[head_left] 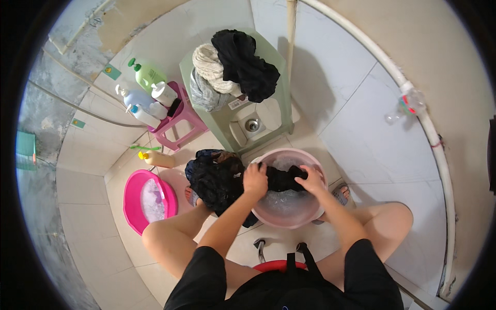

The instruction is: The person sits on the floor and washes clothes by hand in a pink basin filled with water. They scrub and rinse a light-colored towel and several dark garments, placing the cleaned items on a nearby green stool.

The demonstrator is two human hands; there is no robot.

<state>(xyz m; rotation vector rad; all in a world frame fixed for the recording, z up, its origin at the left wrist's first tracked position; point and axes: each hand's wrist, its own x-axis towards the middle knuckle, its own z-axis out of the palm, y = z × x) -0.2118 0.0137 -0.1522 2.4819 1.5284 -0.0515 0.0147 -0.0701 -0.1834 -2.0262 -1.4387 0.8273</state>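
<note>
A black garment (280, 179) stretches between my two hands across a pale pink basin (285, 221) of cloudy, sudsy water. My left hand (256, 179) grips its left end at the basin's left rim, fingers curled round the cloth. On the right side, inside the rim, my right hand (311, 180) pinches the other end with thumb and fingers. Beside the basin, close to my left hand, lies a heap of dark wet clothes (214, 181), mostly black with some blue and brown. Part of the garment's lower side is hidden in the basin.
A green plastic stool (214, 132) ahead carries black (245, 64), cream and grey clothes. Pump bottles (150, 75) crowd a pink stool (178, 124) at left. A tan bottle (159, 159) with yellow cap and a bright pink tub (135, 201) of suds stand on the floor.
</note>
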